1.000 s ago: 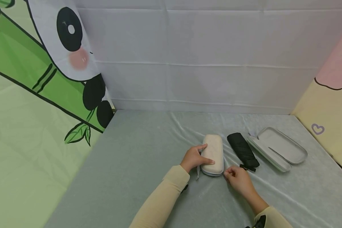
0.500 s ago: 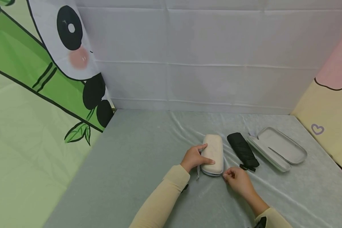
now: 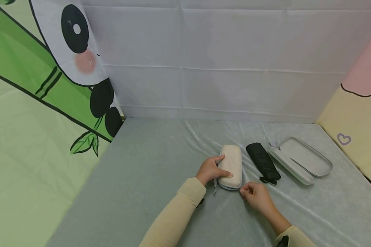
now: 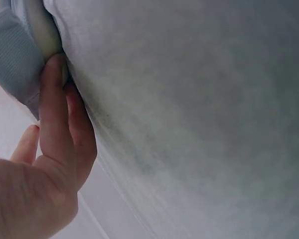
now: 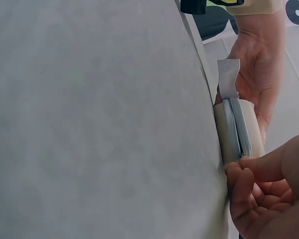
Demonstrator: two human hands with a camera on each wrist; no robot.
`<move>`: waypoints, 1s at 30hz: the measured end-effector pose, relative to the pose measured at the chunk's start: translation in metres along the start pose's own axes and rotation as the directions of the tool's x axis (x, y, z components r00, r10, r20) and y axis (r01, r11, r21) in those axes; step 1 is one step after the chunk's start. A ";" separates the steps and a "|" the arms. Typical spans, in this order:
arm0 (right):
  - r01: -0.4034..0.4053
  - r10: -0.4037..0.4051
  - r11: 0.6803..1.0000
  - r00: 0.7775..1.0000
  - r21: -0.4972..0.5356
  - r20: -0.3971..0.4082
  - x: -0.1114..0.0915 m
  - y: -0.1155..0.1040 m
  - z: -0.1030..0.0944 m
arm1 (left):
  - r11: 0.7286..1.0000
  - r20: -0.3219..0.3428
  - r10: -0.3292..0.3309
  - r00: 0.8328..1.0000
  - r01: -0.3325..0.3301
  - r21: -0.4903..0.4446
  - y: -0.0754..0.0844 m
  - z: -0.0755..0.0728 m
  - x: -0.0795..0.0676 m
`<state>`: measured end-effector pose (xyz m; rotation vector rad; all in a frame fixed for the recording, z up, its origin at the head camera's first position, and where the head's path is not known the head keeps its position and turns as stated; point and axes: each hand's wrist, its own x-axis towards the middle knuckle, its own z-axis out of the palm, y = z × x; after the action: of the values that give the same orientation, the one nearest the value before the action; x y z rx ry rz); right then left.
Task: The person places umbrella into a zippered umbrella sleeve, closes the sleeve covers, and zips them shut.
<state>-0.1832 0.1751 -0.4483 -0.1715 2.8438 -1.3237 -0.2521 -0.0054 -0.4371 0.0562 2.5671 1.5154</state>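
Note:
A cream hard-shell zip case (image 3: 232, 164) with a grey-blue zip band lies on the cloth-covered table. My left hand (image 3: 211, 170) grips it from the left side, thumb on top; in the left wrist view, fingers (image 4: 57, 109) hold its edge beside a ribbed grey-blue fabric strap (image 4: 15, 55). At the near right corner, my right hand (image 3: 257, 196) pinches the zipper pull, which the fingertips hide. The right wrist view shows thumb and forefinger together at the zip (image 5: 236, 129), where a narrow dark gap shows between the bands.
Right of the case lies a black folded umbrella (image 3: 262, 161) with a wrist strap. Beyond it, a pale grey zip case (image 3: 306, 161) lies spread open. Grey velvety cloth covers the table (image 3: 148, 178). A pale fabric backdrop (image 3: 222, 61) rises behind it, with printed panels at both sides.
My right hand has moved slightly left around the case's near right corner. The left hand and the case have stayed in place.

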 end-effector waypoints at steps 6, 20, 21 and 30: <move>-0.006 0.006 1.000 1.000 0.013 -0.013 -0.002 -0.002 0.003 | 1.000 0.006 -0.008 1.000 0.008 -0.006 0.001 -0.001 -0.002; -0.007 0.007 0.999 1.000 0.033 -0.017 -0.007 -0.008 0.010 | 1.000 0.006 -0.015 1.000 0.015 -0.006 0.004 -0.003 -0.004; -0.008 0.009 0.999 1.000 0.035 -0.021 -0.008 -0.009 0.011 | 1.000 0.008 -0.013 1.000 0.013 -0.007 0.004 -0.003 -0.005; -0.028 0.029 0.999 0.999 0.046 -0.036 -0.010 -0.011 0.015 | 1.000 0.008 -0.011 1.000 0.011 -0.017 0.004 -0.005 -0.006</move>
<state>-0.1717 0.1577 -0.4500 -0.1073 2.8310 -1.3996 -0.2468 -0.0085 -0.4303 0.0456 2.5438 1.5302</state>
